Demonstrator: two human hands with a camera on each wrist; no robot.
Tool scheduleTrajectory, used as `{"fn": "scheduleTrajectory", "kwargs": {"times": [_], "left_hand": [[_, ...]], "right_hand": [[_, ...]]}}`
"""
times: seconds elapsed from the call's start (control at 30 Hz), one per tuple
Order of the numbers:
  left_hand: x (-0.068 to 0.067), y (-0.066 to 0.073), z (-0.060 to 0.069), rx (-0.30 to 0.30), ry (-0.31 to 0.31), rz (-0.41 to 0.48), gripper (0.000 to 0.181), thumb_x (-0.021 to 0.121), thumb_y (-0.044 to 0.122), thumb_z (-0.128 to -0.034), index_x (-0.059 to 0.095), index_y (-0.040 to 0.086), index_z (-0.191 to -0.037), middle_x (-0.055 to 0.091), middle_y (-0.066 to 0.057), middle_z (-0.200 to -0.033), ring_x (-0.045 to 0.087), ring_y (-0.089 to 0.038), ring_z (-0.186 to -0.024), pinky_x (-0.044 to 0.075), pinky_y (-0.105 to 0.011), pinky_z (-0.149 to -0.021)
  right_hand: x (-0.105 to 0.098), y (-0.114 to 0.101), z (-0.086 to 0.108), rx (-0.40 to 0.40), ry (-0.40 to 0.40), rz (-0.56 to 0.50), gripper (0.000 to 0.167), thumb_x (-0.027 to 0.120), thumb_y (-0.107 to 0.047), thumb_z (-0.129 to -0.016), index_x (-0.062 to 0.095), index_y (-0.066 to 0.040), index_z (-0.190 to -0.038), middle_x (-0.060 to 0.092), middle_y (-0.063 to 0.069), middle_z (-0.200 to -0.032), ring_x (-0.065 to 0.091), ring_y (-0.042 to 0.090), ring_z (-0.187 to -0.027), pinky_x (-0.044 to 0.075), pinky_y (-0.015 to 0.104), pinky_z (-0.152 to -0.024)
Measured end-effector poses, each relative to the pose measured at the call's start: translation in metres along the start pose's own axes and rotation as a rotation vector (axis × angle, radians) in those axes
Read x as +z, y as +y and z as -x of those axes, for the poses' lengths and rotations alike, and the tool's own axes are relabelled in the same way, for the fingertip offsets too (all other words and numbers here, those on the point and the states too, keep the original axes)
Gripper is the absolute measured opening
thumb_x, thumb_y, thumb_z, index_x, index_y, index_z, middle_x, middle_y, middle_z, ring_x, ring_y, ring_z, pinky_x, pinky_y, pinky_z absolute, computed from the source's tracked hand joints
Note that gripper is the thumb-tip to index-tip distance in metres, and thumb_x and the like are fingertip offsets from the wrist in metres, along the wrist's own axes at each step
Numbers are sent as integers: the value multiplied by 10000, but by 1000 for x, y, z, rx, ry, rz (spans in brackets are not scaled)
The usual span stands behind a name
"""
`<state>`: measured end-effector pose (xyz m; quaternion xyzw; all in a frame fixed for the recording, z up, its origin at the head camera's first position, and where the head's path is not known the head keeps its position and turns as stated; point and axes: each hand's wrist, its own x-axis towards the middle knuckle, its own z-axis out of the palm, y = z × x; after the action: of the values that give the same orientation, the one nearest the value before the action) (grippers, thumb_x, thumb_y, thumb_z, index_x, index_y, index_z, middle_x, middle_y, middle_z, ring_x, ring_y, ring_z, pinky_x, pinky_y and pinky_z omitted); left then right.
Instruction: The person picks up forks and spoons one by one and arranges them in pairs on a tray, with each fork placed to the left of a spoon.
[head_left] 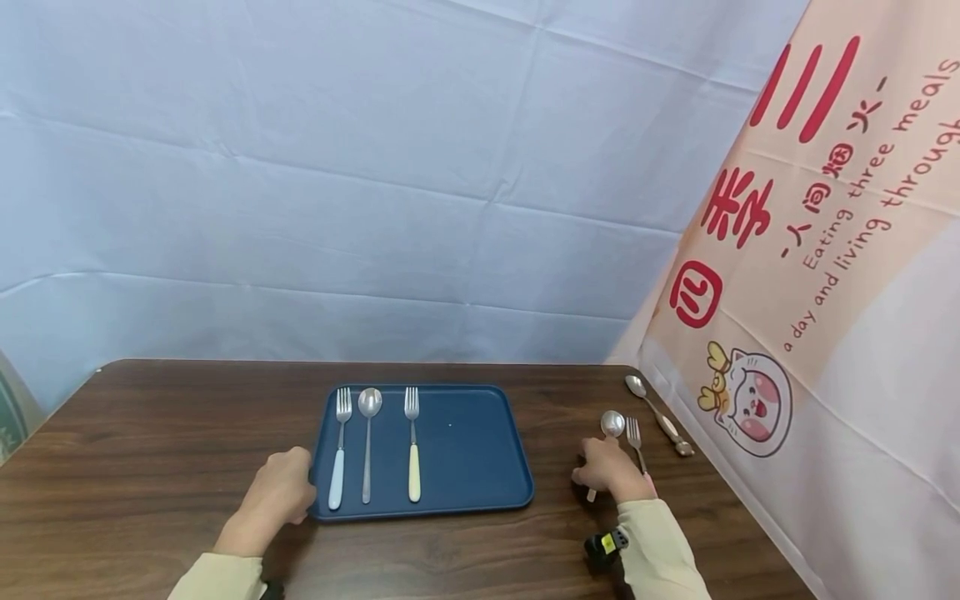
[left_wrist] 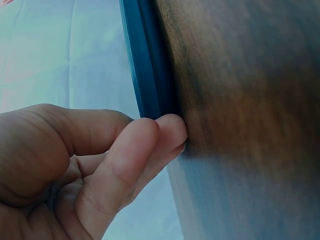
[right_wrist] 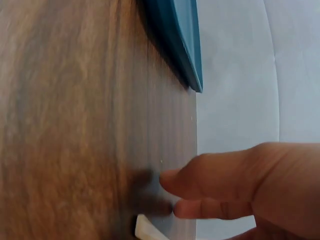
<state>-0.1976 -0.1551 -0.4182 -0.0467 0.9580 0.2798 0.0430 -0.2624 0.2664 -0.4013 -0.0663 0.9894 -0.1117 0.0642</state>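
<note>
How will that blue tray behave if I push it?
The blue tray looks stiff, judging by its straight raised rim. Lying flat, it probably won't tip. The spoon, pale-blue-handled fork and yellow-handled fork lying loose on it may slide.

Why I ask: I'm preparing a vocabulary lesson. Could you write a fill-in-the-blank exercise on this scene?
The tray is coloured ____.
It holds one spoon and ____ forks.
Its edge is gripped by the person's ____ hand.
The fork nearer the tray's middle has a ____ handle.
Missing words: blue; two; left; yellow.
</note>
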Motion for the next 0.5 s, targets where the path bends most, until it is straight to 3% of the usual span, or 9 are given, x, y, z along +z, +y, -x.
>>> {"fn": "scheduleTrajectory", "kwargs": {"times": [0.27, 0.5], "left_hand": [[0, 0, 1, 11, 13, 0, 107, 536, -101, -717, 536, -105, -824, 481, -101, -586, 506, -155, -431, 394, -251, -405], [0, 0, 0, 5, 10, -5, 124, 546, -95, -719, 541, -111, -843, 484, -105, -601, 512, -166, -450, 403, -263, -417]], "right_hand": [[0, 6, 1, 19, 5, -15, 57, 617, -41, -778, 589, -5, -812, 541, 99, -729, 487, 233, -618, 401, 369, -572], [0, 3, 2, 54, 13, -61, 128, 570, 77, -768, 587, 47, -892, 553, 163, -772, 501, 225, -495, 395, 304, -425]]}}
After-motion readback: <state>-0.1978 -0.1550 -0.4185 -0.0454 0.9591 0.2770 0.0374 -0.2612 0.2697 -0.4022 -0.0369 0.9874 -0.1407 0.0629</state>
